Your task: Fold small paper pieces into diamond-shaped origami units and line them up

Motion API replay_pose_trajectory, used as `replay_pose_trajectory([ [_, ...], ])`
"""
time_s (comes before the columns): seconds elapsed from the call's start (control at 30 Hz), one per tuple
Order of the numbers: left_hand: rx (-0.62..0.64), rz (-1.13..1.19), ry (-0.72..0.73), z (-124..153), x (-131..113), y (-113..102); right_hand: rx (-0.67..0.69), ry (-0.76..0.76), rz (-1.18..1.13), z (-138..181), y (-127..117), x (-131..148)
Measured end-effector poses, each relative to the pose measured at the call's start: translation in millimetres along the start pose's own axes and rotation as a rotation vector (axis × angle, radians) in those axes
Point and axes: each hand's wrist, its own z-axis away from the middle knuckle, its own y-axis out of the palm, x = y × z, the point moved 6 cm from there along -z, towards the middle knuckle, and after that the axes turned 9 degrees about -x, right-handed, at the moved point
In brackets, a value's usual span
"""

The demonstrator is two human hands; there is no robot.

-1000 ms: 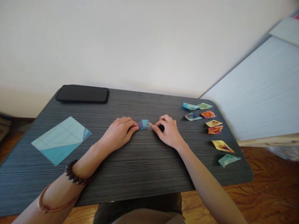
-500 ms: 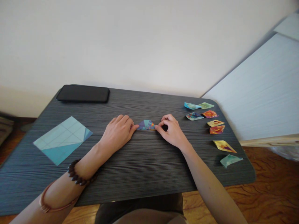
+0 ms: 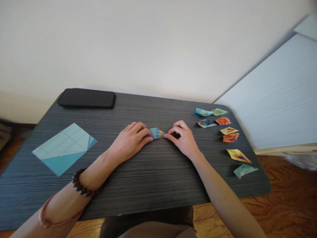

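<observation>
A small folded paper piece [image 3: 157, 133], blue with orange and purple marks, is held between my hands at the middle of the dark table [image 3: 138, 178]. My left hand [image 3: 131, 140] pinches its left end between thumb and fingers, hiding that end. At the right tip, the thumb and forefinger of my right hand [image 3: 182, 136] are closed on the paper. Farther left lies a pale blue-green paper sheet [image 3: 66, 140] with crease lines and a darker teal section along its near side.
Several folded paper pieces lie along the table's right side, among them a yellow one [image 3: 238, 155], a green one [image 3: 245, 170] and an orange one [image 3: 223, 121]. A black flat case or phone [image 3: 86, 98] rests at the back left. Behind the table rises a pale wall [image 3: 148, 49].
My left hand has moved right and now covers more of the folded paper's left end. The paper's visible face has turned slightly. My right hand keeps its pinch at the right tip.
</observation>
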Motion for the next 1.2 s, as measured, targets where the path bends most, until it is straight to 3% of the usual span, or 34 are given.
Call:
replay_pose_trajectory([
  [0.23, 0.038, 0.106, 0.065, 1.5, 1.1, 2.8, -0.041, -0.034, 0.025, 0.6, -1.8, 2.9],
  [0.43, 0.022, 0.097, 0.030, 1.8, 5.5, 3.1, 0.150, -0.142, -0.038, -1.5, -1.7, -3.3],
  [0.6, 0.003, 0.130, 0.038, 3.5, 7.0, 4.9, 0.194, -0.199, 0.050, -1.4, -6.8, -1.1],
  [1.0, -0.033, 0.227, -0.043, 3.2, 12.6, 7.9, 0.173, -0.032, 0.093, -1.9, -0.2, 0.4],
  [1.2, -0.029, 0.148, -0.142, 1.8, 14.6, 5.6, 0.145, -0.005, 0.172, 0.7, 7.0, 3.1],
])
